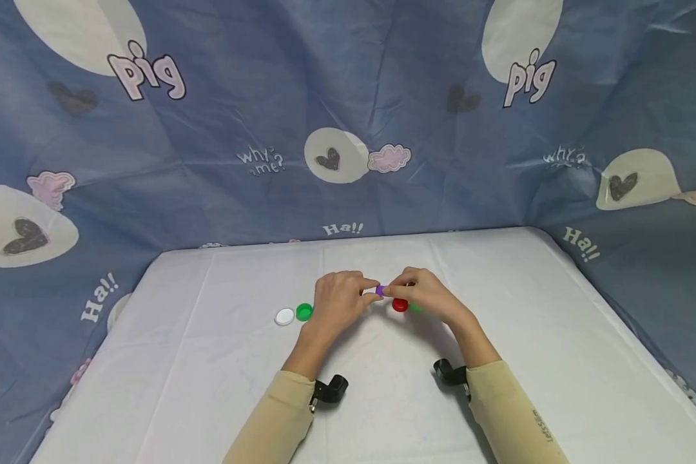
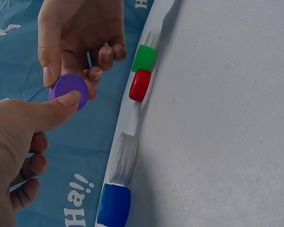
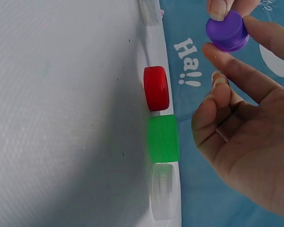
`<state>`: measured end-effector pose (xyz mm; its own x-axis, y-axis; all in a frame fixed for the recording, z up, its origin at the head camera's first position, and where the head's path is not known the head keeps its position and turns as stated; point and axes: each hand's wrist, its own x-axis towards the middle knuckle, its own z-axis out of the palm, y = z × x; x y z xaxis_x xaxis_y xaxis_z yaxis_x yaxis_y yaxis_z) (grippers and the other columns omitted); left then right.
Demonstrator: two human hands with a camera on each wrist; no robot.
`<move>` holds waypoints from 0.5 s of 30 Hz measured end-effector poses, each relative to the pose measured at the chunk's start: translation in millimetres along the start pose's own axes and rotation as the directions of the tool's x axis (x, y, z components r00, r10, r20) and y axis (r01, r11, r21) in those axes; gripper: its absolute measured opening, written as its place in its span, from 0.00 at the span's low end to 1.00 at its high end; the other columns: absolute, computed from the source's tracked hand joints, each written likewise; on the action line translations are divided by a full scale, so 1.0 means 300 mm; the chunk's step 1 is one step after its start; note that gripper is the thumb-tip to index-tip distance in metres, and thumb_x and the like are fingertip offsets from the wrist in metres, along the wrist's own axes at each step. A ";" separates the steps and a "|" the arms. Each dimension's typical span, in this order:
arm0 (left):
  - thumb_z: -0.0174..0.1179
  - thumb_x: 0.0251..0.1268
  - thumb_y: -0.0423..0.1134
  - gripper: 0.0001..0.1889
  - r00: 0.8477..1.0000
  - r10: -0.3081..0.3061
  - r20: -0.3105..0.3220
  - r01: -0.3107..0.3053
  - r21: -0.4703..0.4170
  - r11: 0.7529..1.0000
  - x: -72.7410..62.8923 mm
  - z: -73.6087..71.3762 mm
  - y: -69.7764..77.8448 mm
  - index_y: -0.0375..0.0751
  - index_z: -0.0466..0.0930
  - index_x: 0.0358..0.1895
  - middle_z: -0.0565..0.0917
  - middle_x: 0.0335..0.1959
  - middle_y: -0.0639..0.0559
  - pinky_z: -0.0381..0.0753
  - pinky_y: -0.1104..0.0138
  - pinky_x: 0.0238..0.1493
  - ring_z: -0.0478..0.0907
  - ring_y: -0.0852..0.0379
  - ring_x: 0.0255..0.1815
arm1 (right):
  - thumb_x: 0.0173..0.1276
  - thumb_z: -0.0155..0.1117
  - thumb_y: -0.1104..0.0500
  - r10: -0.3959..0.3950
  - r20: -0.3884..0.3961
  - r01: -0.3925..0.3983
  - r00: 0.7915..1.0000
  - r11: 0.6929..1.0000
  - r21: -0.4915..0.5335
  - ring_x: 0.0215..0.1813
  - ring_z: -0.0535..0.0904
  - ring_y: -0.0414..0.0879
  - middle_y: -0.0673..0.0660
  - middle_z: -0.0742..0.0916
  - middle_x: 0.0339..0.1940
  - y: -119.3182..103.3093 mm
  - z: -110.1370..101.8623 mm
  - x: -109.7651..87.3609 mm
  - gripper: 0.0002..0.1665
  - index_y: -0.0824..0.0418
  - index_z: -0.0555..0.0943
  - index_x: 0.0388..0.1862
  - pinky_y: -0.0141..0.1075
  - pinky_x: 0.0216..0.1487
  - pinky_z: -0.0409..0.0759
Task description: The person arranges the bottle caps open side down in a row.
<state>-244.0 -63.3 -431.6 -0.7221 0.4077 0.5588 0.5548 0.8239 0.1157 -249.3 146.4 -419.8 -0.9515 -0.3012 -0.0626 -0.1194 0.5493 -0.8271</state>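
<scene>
Between both hands, raised over the white table, is a purple bottle cap. My left hand pinches one side of it, its thumb lying across the flat top of the purple cap. From the opposite side the right hand holds it too, with thumb and finger at the ridged edge of the cap. Below the right hand a red cap and a green cap lie side by side. Just left of my left hand are another green cap and a white-rimmed cap.
Clear ridged caps also stand in the row: one beside a blue cap, another next to the green cap. Behind the white-covered table hangs a blue printed cloth.
</scene>
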 end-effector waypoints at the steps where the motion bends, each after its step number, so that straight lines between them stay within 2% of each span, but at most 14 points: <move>1: 0.73 0.49 0.58 0.14 1.000 0.001 0.001 -0.001 0.000 1.000 -0.001 -0.001 -0.001 0.63 0.91 0.40 0.76 0.17 0.64 0.65 0.70 0.20 0.67 0.66 0.17 | 0.62 0.70 0.41 -0.003 0.003 0.003 1.000 1.000 -0.006 0.41 0.77 0.48 0.54 0.84 0.39 0.000 0.000 0.001 0.19 0.55 0.91 0.38 0.38 0.41 0.74; 4: 0.72 0.50 0.59 0.14 1.000 0.000 0.006 0.000 0.004 1.000 -0.003 0.000 -0.003 0.64 0.91 0.40 0.76 0.17 0.64 0.64 0.71 0.20 0.67 0.67 0.17 | 0.63 0.69 0.41 -0.011 0.005 0.012 1.000 1.000 -0.027 0.40 0.76 0.48 0.54 0.83 0.38 0.000 0.001 0.004 0.18 0.53 0.91 0.38 0.38 0.40 0.74; 7: 0.70 0.51 0.61 0.15 0.999 -0.027 0.037 0.027 0.007 1.000 -0.005 0.004 -0.009 0.65 0.91 0.41 0.78 0.18 0.65 0.64 0.71 0.19 0.68 0.67 0.17 | 0.64 0.69 0.41 -0.018 -0.002 0.018 1.000 0.999 -0.049 0.39 0.76 0.48 0.54 0.83 0.37 0.002 0.005 0.007 0.17 0.53 0.91 0.38 0.37 0.39 0.74; 10: 0.69 0.53 0.62 0.16 0.992 -0.092 0.085 0.093 -0.015 0.996 -0.006 0.006 -0.018 0.66 0.90 0.43 0.84 0.23 0.65 0.66 0.70 0.21 0.70 0.66 0.19 | 0.63 0.70 0.43 -0.038 -0.020 0.037 0.999 0.996 -0.076 0.38 0.75 0.47 0.53 0.82 0.35 -0.001 0.009 0.008 0.16 0.53 0.91 0.40 0.37 0.38 0.73; 15: 0.68 0.54 0.63 0.17 0.965 -0.211 0.157 0.226 -0.081 0.971 -0.005 -0.004 -0.030 0.65 0.90 0.46 0.85 0.26 0.64 0.70 0.66 0.25 0.73 0.65 0.24 | 0.61 0.73 0.52 -0.128 -0.061 0.120 0.990 0.985 -0.122 0.33 0.71 0.47 0.53 0.78 0.30 -0.014 0.014 0.010 0.14 0.54 0.89 0.44 0.36 0.33 0.68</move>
<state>-247.4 -71.8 -432.6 -0.8787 0.2808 0.3861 0.4090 0.8599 0.3055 -250.4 139.9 -418.9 -0.9438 -0.3212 0.0783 -0.2668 0.6001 -0.7542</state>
